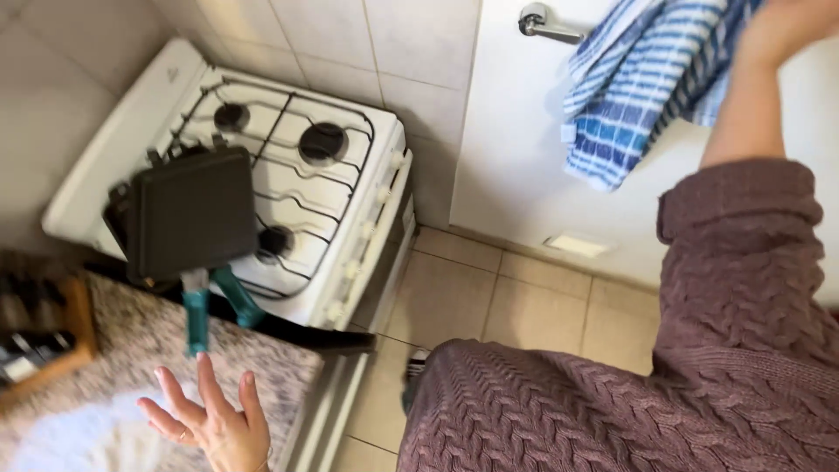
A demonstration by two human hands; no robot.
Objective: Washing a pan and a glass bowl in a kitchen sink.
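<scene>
Blue-and-white checked dish towel (642, 83) hangs bunched against the white door (516, 166), just below and to the right of the metal door handle (542, 22), at the top right of the view. The right hand (786, 26) is raised up to the towel's upper right corner and touches or grips the cloth there; most of the hand runs off the top edge and is blurred, so whether its fingers are closed on the fabric cannot be told. The forearm below it is bare, with a mauve cable-knit sleeve (743, 262) pushed back toward the elbow. The left hand (214, 424) is low at the bottom left, palm turned up, its fingers (205, 376) spread wide and slightly curled, holding nothing and touching nothing; it hovers over the speckled stone tabletop (131, 341). Just above that hand, on the white gas stove (332, 201), sits a dark square hinged grill pan (192, 210), closed, with two teal handles (197, 319) jutting out over the stove's front edge toward the tabletop. The stove's other three burners are bare under the black wire grate. A wooden knife block (39, 336) stands at the far left edge on the tabletop. Beige floor tiles (489, 306) fill the space between the stove and the door.
</scene>
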